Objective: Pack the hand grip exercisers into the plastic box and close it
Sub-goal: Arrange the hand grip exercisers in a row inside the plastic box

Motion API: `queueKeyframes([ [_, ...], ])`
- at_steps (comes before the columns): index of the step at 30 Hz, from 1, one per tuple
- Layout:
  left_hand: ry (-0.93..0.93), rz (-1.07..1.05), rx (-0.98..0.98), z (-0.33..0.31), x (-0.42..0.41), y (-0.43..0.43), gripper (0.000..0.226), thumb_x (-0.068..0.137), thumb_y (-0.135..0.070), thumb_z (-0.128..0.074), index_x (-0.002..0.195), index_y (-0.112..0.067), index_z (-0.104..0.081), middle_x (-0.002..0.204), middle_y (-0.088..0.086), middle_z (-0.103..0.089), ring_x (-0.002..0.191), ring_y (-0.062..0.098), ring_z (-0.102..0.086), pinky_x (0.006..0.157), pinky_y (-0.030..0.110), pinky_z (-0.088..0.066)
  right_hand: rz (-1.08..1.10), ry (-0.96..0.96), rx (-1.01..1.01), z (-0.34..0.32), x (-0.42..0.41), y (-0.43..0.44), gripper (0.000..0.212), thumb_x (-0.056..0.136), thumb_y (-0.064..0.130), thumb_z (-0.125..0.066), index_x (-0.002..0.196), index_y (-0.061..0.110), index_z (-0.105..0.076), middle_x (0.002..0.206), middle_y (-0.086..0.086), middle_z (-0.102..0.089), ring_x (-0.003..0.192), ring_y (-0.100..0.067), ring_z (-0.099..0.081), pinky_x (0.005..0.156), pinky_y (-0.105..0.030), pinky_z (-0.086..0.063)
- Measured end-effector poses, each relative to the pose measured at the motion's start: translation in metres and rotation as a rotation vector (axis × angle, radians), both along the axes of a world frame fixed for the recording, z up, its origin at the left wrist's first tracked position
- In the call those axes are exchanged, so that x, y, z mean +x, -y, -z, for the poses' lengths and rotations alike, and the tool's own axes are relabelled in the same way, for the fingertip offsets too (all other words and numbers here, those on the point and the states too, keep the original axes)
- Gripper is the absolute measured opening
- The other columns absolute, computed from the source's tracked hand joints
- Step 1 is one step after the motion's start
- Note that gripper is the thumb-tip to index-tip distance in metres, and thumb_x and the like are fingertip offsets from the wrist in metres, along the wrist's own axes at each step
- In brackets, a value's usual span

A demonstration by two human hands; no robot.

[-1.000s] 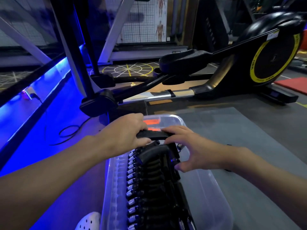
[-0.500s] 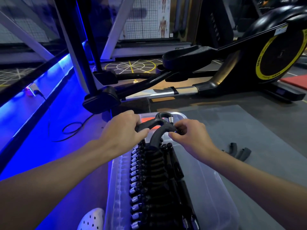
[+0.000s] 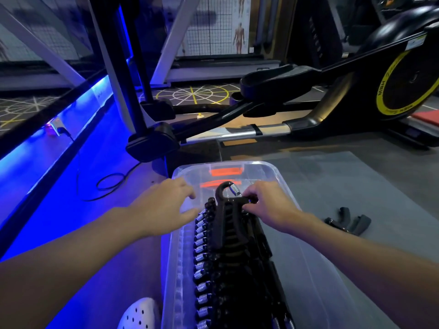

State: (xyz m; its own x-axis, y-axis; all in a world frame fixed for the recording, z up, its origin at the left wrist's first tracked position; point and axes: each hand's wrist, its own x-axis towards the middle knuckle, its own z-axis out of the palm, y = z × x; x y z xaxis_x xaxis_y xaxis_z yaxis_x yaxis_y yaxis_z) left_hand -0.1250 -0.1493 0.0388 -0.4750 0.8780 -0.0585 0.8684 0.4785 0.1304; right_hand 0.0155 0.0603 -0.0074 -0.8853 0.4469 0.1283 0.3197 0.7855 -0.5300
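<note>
Down on the floor (image 3: 344, 181), the plastic box (image 3: 174, 269) holds a row of hand grip exercisers (image 3: 213, 281); the right hand (image 3: 270, 207) pinches the topmost exerciser (image 3: 228, 224) at its far end, the left hand (image 3: 164, 210) hangs loose-fingered alongside, empty.

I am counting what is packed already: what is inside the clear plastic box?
A long row of black hand grip exercisers, springs to the left, with one more exerciser lying on top at the far end. The box floor under the row is covered.
</note>
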Motion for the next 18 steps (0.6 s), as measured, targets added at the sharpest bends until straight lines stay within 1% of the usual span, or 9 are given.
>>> queueKeyframes([
  [3,-0.02,0.084,-0.155,0.003,-0.007,0.01,0.054,0.09,-0.054,-0.049,0.136,-0.027,-0.045,0.136,-0.009,-0.04,0.124,0.013,-0.042,0.103,0.035,-0.039,-0.007,0.095,0.043,0.017,-0.012,-0.007,0.006,0.077,0.017,-0.068,0.081,0.018,-0.072,0.069,0.006,-0.062,0.068,-0.013,-0.055,0.055,-0.019,-0.035],
  [5,0.001,0.118,-0.195,0.006,-0.01,0.015,0.06,0.091,-0.053,-0.051,0.142,-0.026,-0.038,0.145,-0.008,-0.032,0.132,0.011,-0.036,0.107,0.032,-0.036,-0.011,0.125,0.05,0.025,-0.02,-0.012,0.005,0.077,0.015,-0.067,0.078,0.016,-0.072,0.067,0.004,-0.06,0.066,-0.014,-0.052,0.052,-0.019,-0.033],
  [6,0.016,0.127,-0.204,0.007,-0.011,0.017,0.064,0.091,-0.055,-0.052,0.145,-0.025,-0.035,0.149,-0.008,-0.027,0.135,0.011,-0.032,0.109,0.029,-0.034,-0.016,0.136,0.062,0.028,-0.023,-0.014,0.004,0.077,0.014,-0.067,0.076,0.015,-0.071,0.066,0.003,-0.059,0.066,-0.015,-0.051,0.053,-0.022,-0.032],
  [7,0.03,0.134,-0.21,0.008,-0.012,0.018,0.068,0.09,-0.056,-0.052,0.147,-0.025,-0.031,0.153,-0.008,-0.022,0.138,0.01,-0.029,0.109,0.025,-0.031,-0.021,0.146,0.075,0.031,-0.026,-0.017,0.004,0.076,0.013,-0.068,0.076,0.014,-0.071,0.066,0.002,-0.059,0.066,-0.016,-0.051,0.054,-0.024,-0.032],
  [9,0.049,0.143,-0.223,0.007,-0.014,0.02,0.077,0.087,-0.061,-0.054,0.15,-0.025,-0.025,0.156,-0.01,-0.014,0.14,0.008,-0.025,0.106,0.02,-0.027,-0.02,0.171,0.091,0.037,-0.03,-0.023,0.003,0.075,0.013,-0.068,0.075,0.013,-0.072,0.065,0.002,-0.058,0.066,-0.015,-0.05,0.054,-0.023,-0.032],
  [11,0.07,0.146,-0.239,0.006,-0.016,0.021,0.087,0.083,-0.065,-0.056,0.152,-0.026,-0.02,0.158,-0.012,-0.009,0.142,0.006,-0.021,0.105,0.018,-0.025,-0.008,0.19,0.077,0.045,-0.035,-0.028,0.002,0.073,0.013,-0.069,0.073,0.013,-0.071,0.064,0.001,-0.059,0.066,-0.017,-0.053,0.055,-0.026,-0.038],
  [13,0.085,0.147,-0.243,0.007,-0.019,0.022,0.094,0.08,-0.069,-0.058,0.153,-0.028,-0.016,0.159,-0.014,-0.004,0.143,0.005,-0.018,0.106,0.018,-0.024,0.006,0.201,0.053,0.051,-0.039,-0.031,0.004,0.072,0.014,-0.069,0.075,0.014,-0.072,0.068,0.0,-0.064,0.069,-0.019,-0.057,0.063,-0.033,-0.046],
  [15,0.092,0.142,-0.242,0.008,-0.02,0.023,0.096,0.078,-0.071,-0.058,0.153,-0.029,-0.015,0.159,-0.015,-0.002,0.143,0.004,-0.018,0.106,0.018,-0.024,0.012,0.202,0.038,0.055,-0.041,-0.03,0.01,0.073,0.015,-0.071,0.082,0.017,-0.075,0.075,0.001,-0.067,0.074,-0.017,-0.059,0.068,-0.032,-0.048],
  [18,0.097,0.141,-0.239,0.01,-0.02,0.023,0.094,0.078,-0.071,-0.058,0.152,-0.033,-0.015,0.16,-0.016,0.0,0.143,0.004,-0.017,0.105,0.018,-0.024,0.039,0.187,-0.013,0.062,-0.044,-0.03,0.018,0.076,0.015,-0.073,0.094,0.017,-0.075,0.083,0.003,-0.067,0.079,-0.011,-0.057,0.069,-0.022,-0.039],
])
